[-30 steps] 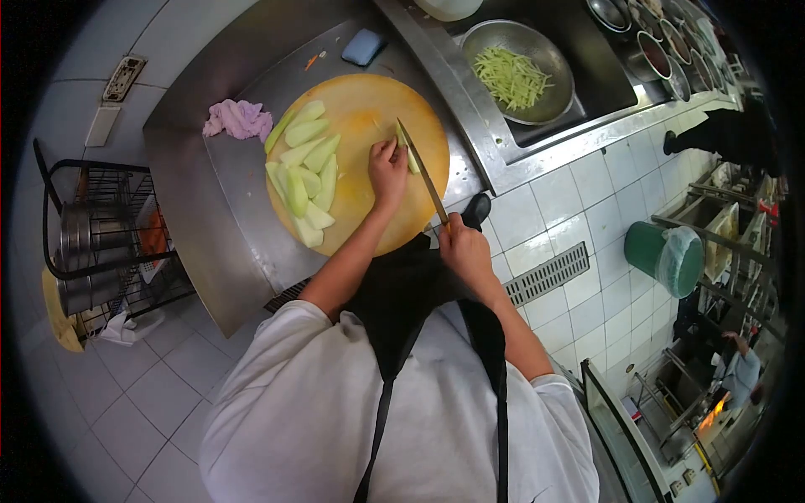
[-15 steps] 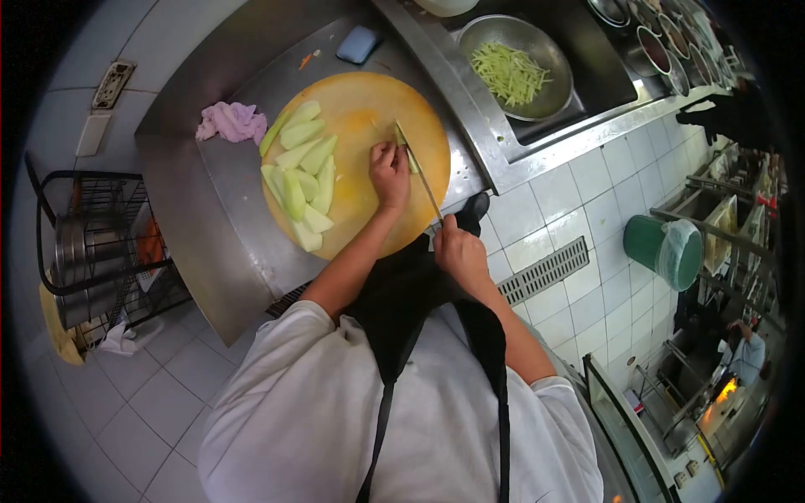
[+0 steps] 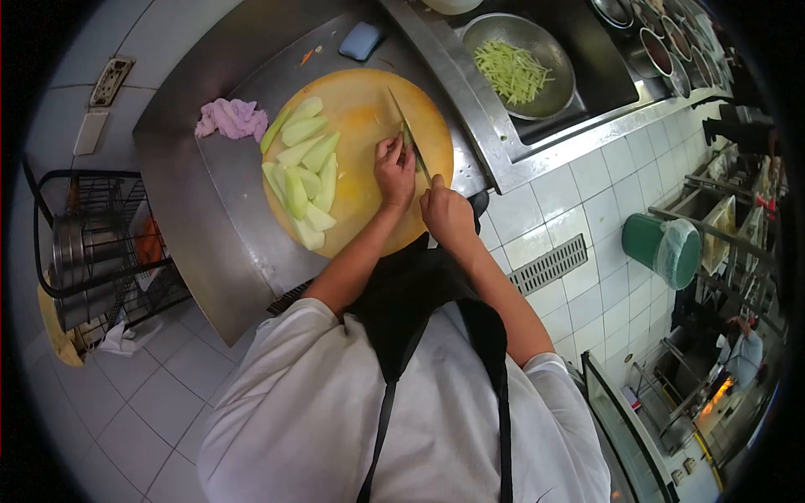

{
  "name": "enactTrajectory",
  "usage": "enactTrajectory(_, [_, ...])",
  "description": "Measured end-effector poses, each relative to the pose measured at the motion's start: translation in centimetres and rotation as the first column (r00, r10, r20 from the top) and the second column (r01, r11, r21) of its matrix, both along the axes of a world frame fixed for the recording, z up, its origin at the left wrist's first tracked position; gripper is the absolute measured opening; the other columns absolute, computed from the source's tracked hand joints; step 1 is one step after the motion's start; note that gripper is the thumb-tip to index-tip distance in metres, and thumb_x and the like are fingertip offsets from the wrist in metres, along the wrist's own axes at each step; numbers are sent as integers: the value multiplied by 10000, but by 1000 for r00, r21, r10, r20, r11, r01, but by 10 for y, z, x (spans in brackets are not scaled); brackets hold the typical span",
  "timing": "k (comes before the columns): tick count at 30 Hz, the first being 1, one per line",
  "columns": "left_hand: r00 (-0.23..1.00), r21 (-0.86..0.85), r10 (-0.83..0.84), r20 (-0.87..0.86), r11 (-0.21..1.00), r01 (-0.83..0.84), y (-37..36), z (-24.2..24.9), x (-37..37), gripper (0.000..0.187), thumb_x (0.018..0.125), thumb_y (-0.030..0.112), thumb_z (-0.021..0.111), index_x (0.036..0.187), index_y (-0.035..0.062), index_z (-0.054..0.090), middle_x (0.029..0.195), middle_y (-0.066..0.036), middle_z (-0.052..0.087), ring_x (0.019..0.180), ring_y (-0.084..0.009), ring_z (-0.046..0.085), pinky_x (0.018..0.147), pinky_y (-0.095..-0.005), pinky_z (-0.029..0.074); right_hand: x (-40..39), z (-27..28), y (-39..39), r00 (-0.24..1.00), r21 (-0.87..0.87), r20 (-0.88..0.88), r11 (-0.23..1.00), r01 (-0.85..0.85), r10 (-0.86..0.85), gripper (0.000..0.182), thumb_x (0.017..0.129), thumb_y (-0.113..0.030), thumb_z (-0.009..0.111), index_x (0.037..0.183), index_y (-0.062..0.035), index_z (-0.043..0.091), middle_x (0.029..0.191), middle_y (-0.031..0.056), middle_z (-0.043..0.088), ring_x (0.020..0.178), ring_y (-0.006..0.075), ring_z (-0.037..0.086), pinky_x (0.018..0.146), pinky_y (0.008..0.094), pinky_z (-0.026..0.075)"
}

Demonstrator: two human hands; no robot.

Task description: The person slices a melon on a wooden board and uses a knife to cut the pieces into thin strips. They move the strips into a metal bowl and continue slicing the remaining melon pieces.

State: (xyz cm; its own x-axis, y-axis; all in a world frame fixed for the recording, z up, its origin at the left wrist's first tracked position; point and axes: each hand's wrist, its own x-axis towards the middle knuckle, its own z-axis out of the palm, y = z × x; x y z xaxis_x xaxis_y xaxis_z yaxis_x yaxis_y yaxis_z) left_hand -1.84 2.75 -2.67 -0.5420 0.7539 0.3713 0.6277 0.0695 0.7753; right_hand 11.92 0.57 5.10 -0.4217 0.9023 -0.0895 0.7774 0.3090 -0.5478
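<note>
A round yellow cutting board (image 3: 369,96) lies on the steel counter. My right hand (image 3: 450,218) is closed around the handle of a knife (image 3: 418,153), whose long blade angles up and left across the board's right side. Beside the blade, my left hand (image 3: 394,173), its fingers curled and pressed together, holds down a green vegetable piece (image 3: 407,136). My fingers and the knife mostly cover that piece. On the board's left side is a loose group of pale green vegetable wedges (image 3: 319,153).
A metal bowl of green shreds (image 3: 513,71) stands in the recess at upper right. A blue sponge (image 3: 360,41) and a pink cloth (image 3: 231,119) lie on the counter. To the right are a green bin (image 3: 641,243) and a person (image 3: 744,356) near flames.
My right hand has moved up and left with the knife, and the blade tip now reaches farther up the board. My left hand has barely shifted.
</note>
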Motion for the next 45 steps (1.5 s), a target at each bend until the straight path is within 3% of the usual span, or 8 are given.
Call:
enactTrajectory(6, [977,-73,12,215,997,4,-3,2,3,316,956,99,680,1246,-26,691,1091,-155,615,909,-276,663,741,-341,565,30,31,-27,998,-147,60,989,-9,18,189,933,-178,591,927,5,542,660,258,657,619,434,682,591,535,556])
enactTrajectory(15, [996,-81,11,92,997,-3,-3,-2,1,325,931,104,693,1227,-32,699,1106,-152,630,942,-306,659,822,-368,548,27,22,-28,997,-168,72,986,-1,13,200,955,-190,575,939,6,536,643,263,649,618,441,680,580,540,554])
enactTrajectory(23, [994,-79,57,95,996,-49,-1,-6,2,299,960,114,668,1226,-20,699,1109,-127,639,877,-245,649,731,-348,551,-3,-17,-2,998,-90,59,996,-2,7,213,946,-201,578,925,1,517,645,253,654,603,432,680,571,528,559])
enactTrajectory(27, [962,-69,41,271,997,-23,-4,0,5,304,981,141,669,1247,-6,684,1107,-95,640,837,-159,644,670,-295,552,4,-16,-3,1000,-96,5,995,-4,4,215,941,-206,585,937,-1,520,651,257,652,607,438,677,575,531,559])
enactTrajectory(33, [780,-82,46,624,997,7,-5,8,0,269,966,120,697,1210,26,634,1045,-76,638,782,-144,656,627,-307,603,25,17,-8,1000,-147,-7,989,-15,14,187,932,-171,587,964,1,520,657,266,642,624,457,669,588,563,538])
enactTrajectory(36, [727,7,-37,686,999,44,-4,-2,-6,248,968,107,695,1190,23,622,1043,-79,638,771,-139,654,591,-297,619,37,24,-14,991,11,-136,1000,17,-16,182,940,-162,584,967,6,518,677,268,645,636,464,665,601,566,534])
enactTrajectory(39, [741,-5,-33,670,999,49,-3,-1,-5,250,963,95,698,1182,11,611,1040,-88,636,774,-143,658,595,-297,618,38,38,-18,998,-117,-63,993,20,-28,161,954,-145,570,962,7,519,699,267,651,643,467,664,609,560,537])
enactTrajectory(45, [777,7,-36,628,999,40,-4,3,-2,234,970,82,687,1173,-1,604,1002,-90,640,772,-149,660,589,-299,609,43,30,-30,999,-65,-38,998,-10,8,124,958,-109,553,948,10,520,713,272,656,648,456,671,602,551,543])
